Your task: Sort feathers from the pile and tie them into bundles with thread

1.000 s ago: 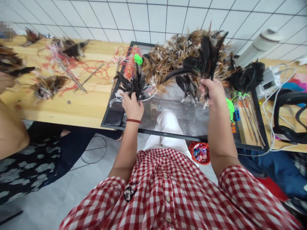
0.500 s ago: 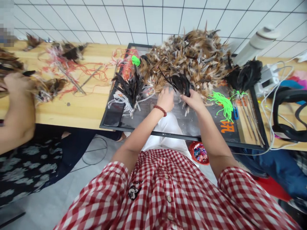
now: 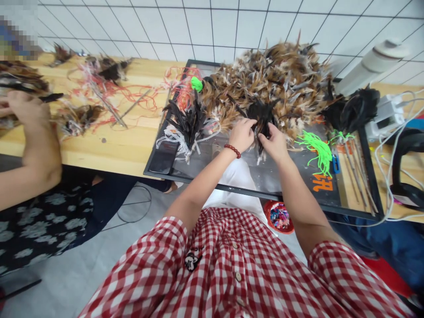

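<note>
Both hands meet at a bunch of black feathers (image 3: 261,114) over the dark, black-framed board (image 3: 212,174). My right hand (image 3: 275,142) grips the bunch low on its right side, thumb and fingers around the quills. From the left, my left hand (image 3: 243,134), with a red bead bracelet (image 3: 232,150) at the wrist, has its fingers curled onto the bunch's edge; its thumb tip is partly hidden. Behind them rises a big heap of brown feathers (image 3: 265,77). Another black feather bunch (image 3: 188,121) with white ties (image 3: 172,140) lies to the left.
Green strings (image 3: 318,150), thin sticks (image 3: 356,172) and a black feather bundle (image 3: 353,109) lie at the right. Beyond are a white bottle (image 3: 374,66) and cables. A co-worker's hand (image 3: 28,106) is far left. A red basket of scraps (image 3: 281,217) sits below the table.
My left hand has moved right, from beside the black feathers onto them. My right hand stays at the bunch, which now stands more upright. The view has shifted slightly left.
</note>
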`<state>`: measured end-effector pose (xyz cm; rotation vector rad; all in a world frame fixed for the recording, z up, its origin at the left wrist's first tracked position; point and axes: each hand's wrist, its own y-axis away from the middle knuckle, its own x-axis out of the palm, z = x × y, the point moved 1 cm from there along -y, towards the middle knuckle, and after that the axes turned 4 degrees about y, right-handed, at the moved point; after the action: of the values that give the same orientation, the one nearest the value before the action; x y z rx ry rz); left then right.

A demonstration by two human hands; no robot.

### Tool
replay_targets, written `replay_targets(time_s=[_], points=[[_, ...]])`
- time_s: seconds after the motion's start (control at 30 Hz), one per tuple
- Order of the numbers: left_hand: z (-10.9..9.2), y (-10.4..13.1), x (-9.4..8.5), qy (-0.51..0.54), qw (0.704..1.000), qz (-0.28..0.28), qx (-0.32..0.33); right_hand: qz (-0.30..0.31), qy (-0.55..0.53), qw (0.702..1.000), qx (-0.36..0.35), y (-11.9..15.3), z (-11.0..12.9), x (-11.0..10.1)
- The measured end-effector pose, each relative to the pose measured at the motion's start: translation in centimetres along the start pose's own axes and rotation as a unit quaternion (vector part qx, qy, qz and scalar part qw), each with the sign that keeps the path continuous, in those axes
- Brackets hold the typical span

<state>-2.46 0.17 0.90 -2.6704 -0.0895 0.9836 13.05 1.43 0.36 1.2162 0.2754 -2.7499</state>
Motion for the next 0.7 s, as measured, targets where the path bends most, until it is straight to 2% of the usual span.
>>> replay_targets(time_s=[0.13, 0.2, 0.3, 0.4, 0.47, 0.6, 0.7], points=[[1.0, 0.5, 0.9, 0.138, 0.99, -0.026, 0.0, -0.025, 0.076, 0.996, 0.038, -0.1, -1.2, -0.9], [1.6, 0.7, 1.4, 0.219, 0.974, -0.031, -0.041, -0.043, 0.046, 0.996, 0.062, -0.3, -1.7, -1.2], [1.7, 1.1, 2.0, 0.312, 0.944, -0.016, -0.104, -0.103, -0.04, 0.992, 0.058, -0.5, -1.8, -1.2], [1.0, 1.5, 2.1, 0.329, 0.94, -0.001, -0.093, -0.142, -0.074, 0.986, 0.045, -0.3, -1.1, -1.2], [0.4, 1.7, 1.9, 0.299, 0.953, 0.002, -0.053, -0.116, -0.018, 0.992, 0.045, 0.2, -0.7, -1.4], [0.1, 2.1, 2.0, 0.241, 0.971, 0.0, -0.003, 0.012, 0.168, 0.984, 0.059, 0.9, -0.4, -2.2], [0.6, 2.1, 2.3, 0.253, 0.967, -0.015, -0.025, 0.033, 0.141, 0.987, 0.067, 0.7, -0.6, -2.3]])
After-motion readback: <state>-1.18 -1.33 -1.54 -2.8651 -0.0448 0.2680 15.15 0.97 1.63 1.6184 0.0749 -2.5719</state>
